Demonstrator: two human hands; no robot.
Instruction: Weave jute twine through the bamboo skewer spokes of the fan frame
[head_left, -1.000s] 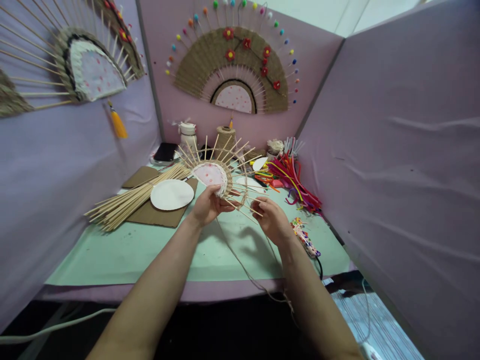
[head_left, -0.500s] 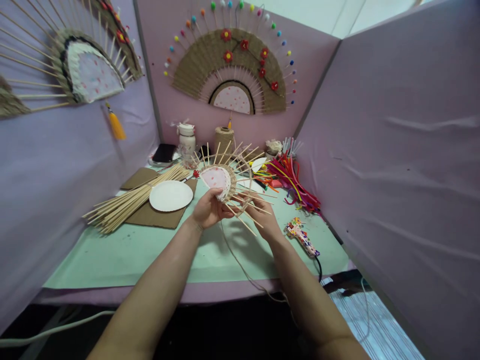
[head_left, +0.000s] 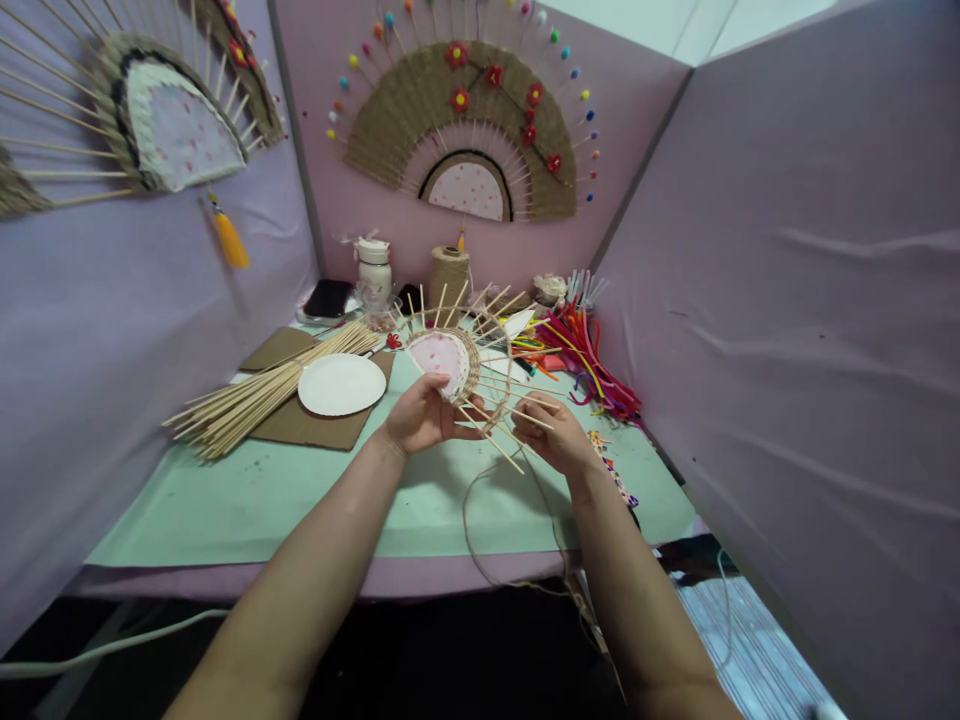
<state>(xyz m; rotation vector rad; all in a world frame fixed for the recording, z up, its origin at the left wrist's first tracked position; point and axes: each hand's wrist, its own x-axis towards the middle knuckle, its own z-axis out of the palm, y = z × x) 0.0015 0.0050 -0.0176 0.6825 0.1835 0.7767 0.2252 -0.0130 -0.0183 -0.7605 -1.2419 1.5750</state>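
Note:
My left hand is closed around the lower edge of a small half-round fan, its thumb on the pink spotted centre with white trim. Bamboo sticks fan out from a woven twine band, and a loose arc of twine runs across them. Just to the right, my right hand is pinched shut by the lower stick ends, apparently on the twine. That twine hangs in a loop below the hands and over the table edge. The right fingertips are partly hidden behind the sticks.
A bundle of sticks and a white oval plate lie on cardboard at left. Behind stand a bottle and a twine spool. Coloured pipe cleaners lie right, near a patterned glue gun. A large fan hangs ahead.
My right hand has moved right, away from the left hand and the fan's weave. The hanging twine has swung into a wider loop. My left hand keeps its hold, and the view tilts slightly down.

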